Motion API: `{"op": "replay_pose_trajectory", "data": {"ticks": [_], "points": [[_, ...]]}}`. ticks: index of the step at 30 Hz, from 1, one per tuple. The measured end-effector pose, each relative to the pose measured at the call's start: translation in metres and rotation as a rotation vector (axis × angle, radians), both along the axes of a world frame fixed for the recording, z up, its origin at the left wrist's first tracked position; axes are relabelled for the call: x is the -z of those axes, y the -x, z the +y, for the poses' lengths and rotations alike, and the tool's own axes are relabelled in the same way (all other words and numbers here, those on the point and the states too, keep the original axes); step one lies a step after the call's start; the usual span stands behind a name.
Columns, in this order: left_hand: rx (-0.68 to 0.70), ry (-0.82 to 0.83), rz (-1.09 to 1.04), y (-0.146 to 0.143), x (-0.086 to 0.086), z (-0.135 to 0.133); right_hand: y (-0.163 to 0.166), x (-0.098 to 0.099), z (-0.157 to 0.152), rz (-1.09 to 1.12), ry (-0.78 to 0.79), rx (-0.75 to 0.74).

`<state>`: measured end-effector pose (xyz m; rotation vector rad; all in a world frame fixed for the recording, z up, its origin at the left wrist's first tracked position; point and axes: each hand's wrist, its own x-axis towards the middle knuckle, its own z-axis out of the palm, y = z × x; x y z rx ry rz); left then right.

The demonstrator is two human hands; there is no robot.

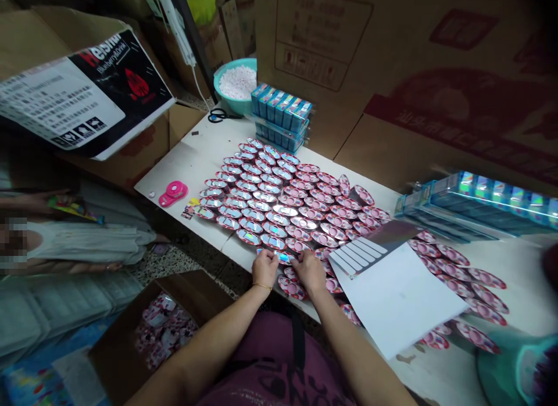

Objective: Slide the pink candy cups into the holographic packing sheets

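Note:
Rows of oval, red-and-pink printed packs (285, 211) cover the white table. Many on the left bear a shiny silvery label, while those on the right show a round pink middle. At the near edge, my left hand (265, 270) pinches the left end of one oval pack (284, 257) with a shiny label. The opposite end of this pack is between the closed fingers of my right hand (310, 272). Right of my hands, a stack of white sheets (405, 304) lies over some packs, with strips of pale labels on its top sheet.
Blue boxed packs (281, 115) stand at the back, with more (492, 199) at right. Black scissors (222, 115), a basin of white pieces (238, 83) and a pink punch-like tool (174, 192) lie leftward. An open carton (204, 295) sits below. Another person (78, 240) is at left.

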<state>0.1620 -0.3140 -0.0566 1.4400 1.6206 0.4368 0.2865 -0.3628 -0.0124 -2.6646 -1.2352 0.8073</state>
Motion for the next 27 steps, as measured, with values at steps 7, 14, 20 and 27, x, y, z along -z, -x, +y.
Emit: {"op": "replay_pose_trajectory", "data": {"ticks": [7,14,20,27], "points": [[0.068,-0.03,0.081,0.002,-0.004,0.004,-0.005,-0.004,0.017,-0.019,0.125,-0.153],[0.289,-0.192,-0.024,-0.028,-0.045,0.009,-0.033,-0.048,-0.014,0.044,-0.248,-0.197],[0.9,-0.246,0.082,-0.152,-0.066,0.009,-0.159,-0.07,-0.048,-0.295,-0.562,-0.32],[0.823,-0.099,0.044,-0.211,-0.036,-0.015,-0.223,-0.034,-0.045,-0.498,-0.233,-0.603]]}}
